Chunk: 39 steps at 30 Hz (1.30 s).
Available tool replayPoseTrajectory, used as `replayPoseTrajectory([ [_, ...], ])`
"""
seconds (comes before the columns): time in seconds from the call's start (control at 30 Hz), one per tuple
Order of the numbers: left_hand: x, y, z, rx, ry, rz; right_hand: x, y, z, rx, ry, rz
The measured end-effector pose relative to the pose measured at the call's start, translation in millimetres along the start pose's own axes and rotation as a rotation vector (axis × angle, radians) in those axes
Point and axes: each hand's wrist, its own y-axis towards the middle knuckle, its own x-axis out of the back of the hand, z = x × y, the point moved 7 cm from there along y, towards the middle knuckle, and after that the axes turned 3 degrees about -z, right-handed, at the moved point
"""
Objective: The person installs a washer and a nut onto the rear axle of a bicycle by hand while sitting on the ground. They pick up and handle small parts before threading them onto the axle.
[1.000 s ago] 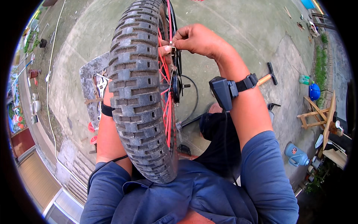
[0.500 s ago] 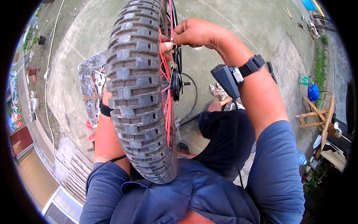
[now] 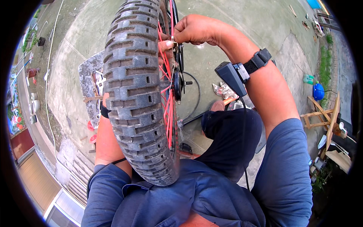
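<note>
A knobby bicycle tire (image 3: 128, 94) stands upright against my torso, with red spokes (image 3: 168, 117) and a black hub (image 3: 176, 89) along its right side. My left hand (image 3: 165, 46) reaches around behind the tire; its thumb and fingertips show between the spokes beside a small metal fitting (image 3: 174, 45), and the rest is hidden. My right hand (image 3: 194, 30) is pinched at the upper spokes just above that fitting, fingertips close to my left thumb; what it grips is too small to make out. A black device is strapped to my right forearm.
A stained board (image 3: 86, 70) with wrenches lies left of the tire. A cable (image 3: 197, 94), crumpled rag (image 3: 223, 89) and my bent leg are below the hub. Rightward are a blue helmet (image 3: 318, 92), wooden stool (image 3: 314, 123) and green container (image 3: 308, 78).
My right hand and forearm have shifted upward, the elbow outward to the right. My left fingertips have risen slightly with the fitting. The tire leans a little further left at its top.
</note>
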Motion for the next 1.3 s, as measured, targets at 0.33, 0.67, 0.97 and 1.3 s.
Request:
replayPoseTrajectory([
  [0.33, 3, 5, 2, -0.026, 0.097, -0.07, -3, 1, 3, -0.008, 0.044, 0.025],
  [0.67, 1, 1, -3, -0.011, -0.041, 0.113, -2, 0, 3, 0.012, 0.043, 0.003],
  [0.97, 2, -3, -1, -0.04, -0.047, 0.101, -1, 3, -6, 0.021, 0.027, -0.013],
  [1.3, 4, -7, 1, -0.065, -0.058, 0.097, -5, -3, 1, -0.047, 0.086, 0.003],
])
